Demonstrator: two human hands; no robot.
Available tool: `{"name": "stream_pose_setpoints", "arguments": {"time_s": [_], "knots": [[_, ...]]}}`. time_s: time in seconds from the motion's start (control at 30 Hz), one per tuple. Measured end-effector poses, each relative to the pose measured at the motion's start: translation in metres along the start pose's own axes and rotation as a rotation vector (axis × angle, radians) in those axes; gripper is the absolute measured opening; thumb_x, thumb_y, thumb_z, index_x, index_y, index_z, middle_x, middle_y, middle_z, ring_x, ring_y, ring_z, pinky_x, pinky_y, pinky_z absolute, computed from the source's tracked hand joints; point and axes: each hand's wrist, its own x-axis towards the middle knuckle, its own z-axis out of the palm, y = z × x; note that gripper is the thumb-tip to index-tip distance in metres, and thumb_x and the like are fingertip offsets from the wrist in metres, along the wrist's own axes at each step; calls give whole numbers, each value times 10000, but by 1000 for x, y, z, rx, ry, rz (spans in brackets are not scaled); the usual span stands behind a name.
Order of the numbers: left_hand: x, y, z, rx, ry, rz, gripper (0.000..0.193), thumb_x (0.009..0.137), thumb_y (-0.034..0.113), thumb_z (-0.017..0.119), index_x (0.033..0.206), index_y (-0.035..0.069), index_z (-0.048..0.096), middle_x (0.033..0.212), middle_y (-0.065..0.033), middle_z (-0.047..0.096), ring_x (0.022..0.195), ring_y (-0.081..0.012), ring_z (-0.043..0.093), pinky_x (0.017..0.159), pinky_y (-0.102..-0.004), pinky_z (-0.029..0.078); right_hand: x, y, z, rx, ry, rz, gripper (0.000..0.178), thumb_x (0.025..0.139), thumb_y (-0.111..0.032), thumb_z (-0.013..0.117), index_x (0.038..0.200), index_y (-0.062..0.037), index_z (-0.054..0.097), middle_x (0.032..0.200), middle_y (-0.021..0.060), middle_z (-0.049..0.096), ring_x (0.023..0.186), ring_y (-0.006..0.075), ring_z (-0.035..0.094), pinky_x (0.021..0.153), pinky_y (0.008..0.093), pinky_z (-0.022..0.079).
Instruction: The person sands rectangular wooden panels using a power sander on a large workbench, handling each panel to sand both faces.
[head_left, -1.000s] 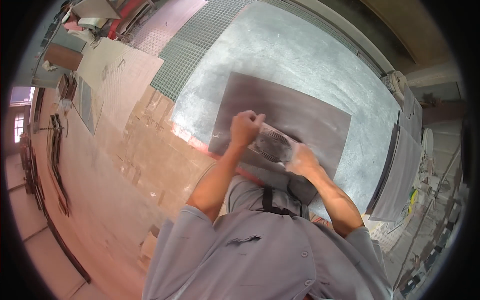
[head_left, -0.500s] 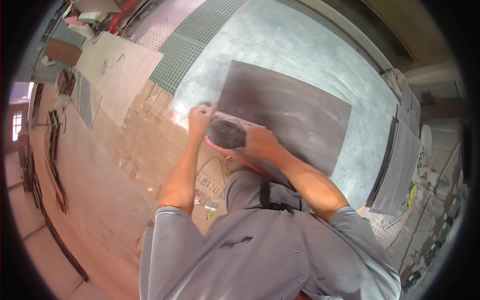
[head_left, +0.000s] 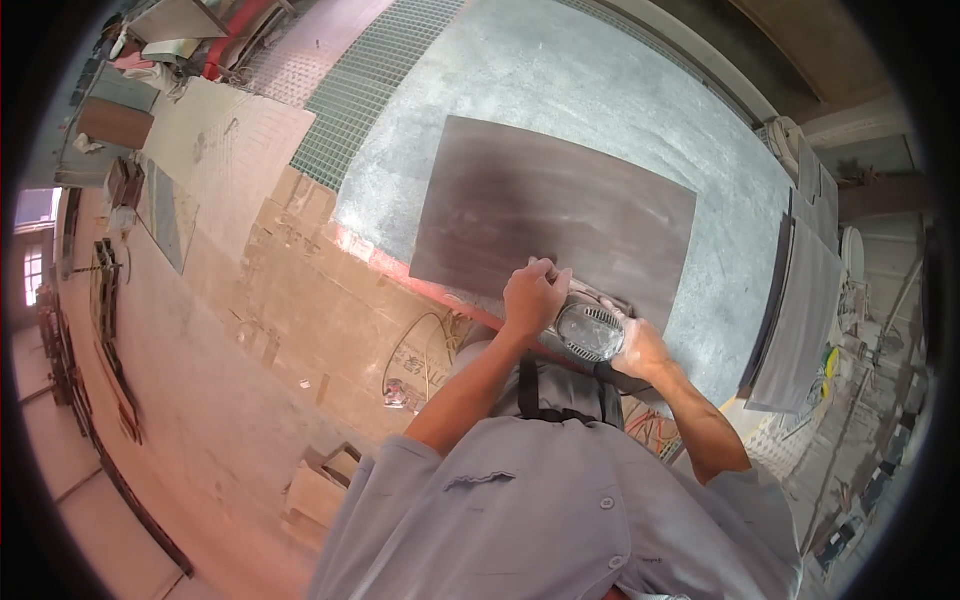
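A dark brown flat panel (head_left: 560,200) lies on a pale, dusty work table (head_left: 480,70). At the panel's near edge is a power sander (head_left: 592,332) with a round, vented grey and black top. My right hand (head_left: 643,350) is wrapped round its right end. My left hand (head_left: 537,297) is closed at the sander's left end, and its fingers partly hide what they grip. The sander's underside is out of sight.
Green grating (head_left: 375,85) borders the table at the far left. Brown cardboard (head_left: 310,300) covers the floor on the left, with a thin looped cable (head_left: 385,375) on it. Grey panels (head_left: 800,310) lean at the right. Orange cords (head_left: 655,430) lie by my right side.
Both hands and the sander have moved right and toward me along the panel's near edge. The panel's left part, hidden before, now shows.
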Motion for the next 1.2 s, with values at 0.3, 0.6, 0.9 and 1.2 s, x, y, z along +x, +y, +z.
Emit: {"name": "stream_pose_setpoints", "arguments": {"time_s": [0.3, 0.6, 0.9, 1.2], "knots": [[57, -68, -111, -150, -13, -68, 290, 921, 193, 710, 702, 4, 686, 617, -76, 656, 549, -157, 574, 553, -356, 459, 55, -117, 3, 8, -108, -144, 1069, 722, -242, 837, 1632, -160, 282, 1110, 288, 708, 997, 447, 709, 877, 519, 587], [141, -70, -183, 54, -80, -31, 355, 923, 173, 763, 649, -36, 680, 560, -37, 643, 516, -78, 522, 517, -295, 416, 108, -172, 30, 328, 120, -302, 938, 803, -278, 799, 1556, 59, 352, 997, 261, 727, 952, 428, 713, 827, 514, 570], [100, 22, 5, 168, -312, 223, 382, 893, 345, 755, 783, -20, 728, 747, -201, 711, 725, -367, 719, 691, -427, 534, 16, -3, 0, 303, 187, 4, 949, 733, -258, 804, 1568, -46, 406, 1114, 254, 720, 996, 416, 707, 902, 479, 570], [26, 120, 181, 222, -422, 310, 309, 893, 367, 727, 802, 76, 677, 816, -166, 700, 903, -428, 675, 752, -539, 540, -52, 171, -23, 416, 314, 106, 430, 661, -134, 822, 1023, 64, 702, 959, 270, 737, 905, 383, 737, 819, 430, 575]]}}
